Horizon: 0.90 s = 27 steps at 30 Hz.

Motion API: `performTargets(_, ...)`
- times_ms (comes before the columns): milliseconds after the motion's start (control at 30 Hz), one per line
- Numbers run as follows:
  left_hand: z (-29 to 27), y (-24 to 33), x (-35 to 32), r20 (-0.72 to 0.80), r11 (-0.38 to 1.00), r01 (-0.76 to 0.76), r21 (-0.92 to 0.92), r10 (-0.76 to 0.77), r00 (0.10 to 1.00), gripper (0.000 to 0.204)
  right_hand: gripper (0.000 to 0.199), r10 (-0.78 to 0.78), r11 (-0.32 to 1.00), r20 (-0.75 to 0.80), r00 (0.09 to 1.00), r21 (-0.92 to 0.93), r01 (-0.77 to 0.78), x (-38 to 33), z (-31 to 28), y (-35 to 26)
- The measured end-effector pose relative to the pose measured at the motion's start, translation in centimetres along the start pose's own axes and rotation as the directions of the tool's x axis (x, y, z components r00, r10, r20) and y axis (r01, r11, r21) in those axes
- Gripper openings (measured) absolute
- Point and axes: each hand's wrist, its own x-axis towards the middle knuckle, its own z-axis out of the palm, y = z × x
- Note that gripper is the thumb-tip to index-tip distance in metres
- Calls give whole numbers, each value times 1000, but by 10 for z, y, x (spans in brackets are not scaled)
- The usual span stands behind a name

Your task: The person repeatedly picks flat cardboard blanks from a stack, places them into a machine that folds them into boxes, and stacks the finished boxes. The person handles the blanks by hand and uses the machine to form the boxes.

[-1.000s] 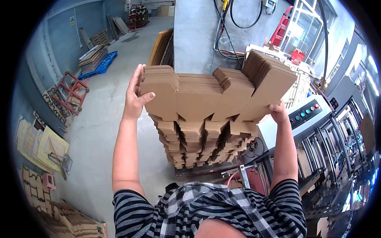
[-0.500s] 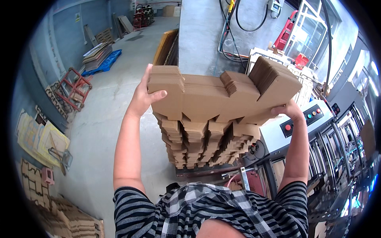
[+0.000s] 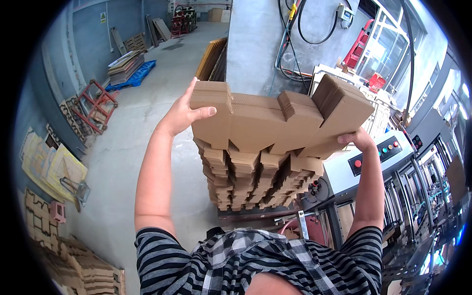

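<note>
A thick bundle of flat die-cut cardboard blanks (image 3: 260, 120) stands tilted on edge in front of me, its stepped flaps along the top. My left hand (image 3: 184, 113) grips its left end, thumb on the near face and fingers behind. At the right end my right hand (image 3: 358, 139) clasps the lower corner, thumb on the near face; its other fingers are mostly hidden. Directly beneath the bundle rises a tall stack of similar cardboard blanks (image 3: 241, 182), its lower part resting on a dark pallet or platform (image 3: 255, 212). The bundle's lower edge seems to touch the stack's top.
To the right is a machine with a control panel of buttons (image 3: 378, 153) and metal rails. Behind the bundle stands a grey wall (image 3: 250, 54) with hanging cables. Leftward are a red trolley (image 3: 96, 108), a blue pallet (image 3: 140, 73) with sheets, and cardboard stacks (image 3: 93, 270) at lower left.
My left thumb and the bundle's left end sit slightly farther right in view, and the background has shifted the same way. Both hands keep their grip on the bundle.
</note>
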Motion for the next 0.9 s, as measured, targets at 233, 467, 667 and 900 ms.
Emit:
performTargets(233, 3, 25, -8, -102, 938, -218, 270, 254, 962, 106, 56, 43, 999, -10, 999, -12, -43, -4, 6, -3)
performTargets(467, 13, 53, -18, 142, 523, -318, 791, 349, 926, 53, 64, -46, 999, -55, 997, 22, 47, -4, 0, 4)
performTargets(667, 8, 43, -15, 125, 571, -348, 743, 392, 911, 58, 66, -46, 998, -49, 998, -50, 43, -5, 5, -3)
performTargets(900, 16, 57, 0, 117, 317, -249, 915, 383, 916, 88, 62, -18, 989, -33, 999, -149, 13, -5, 6, -5)
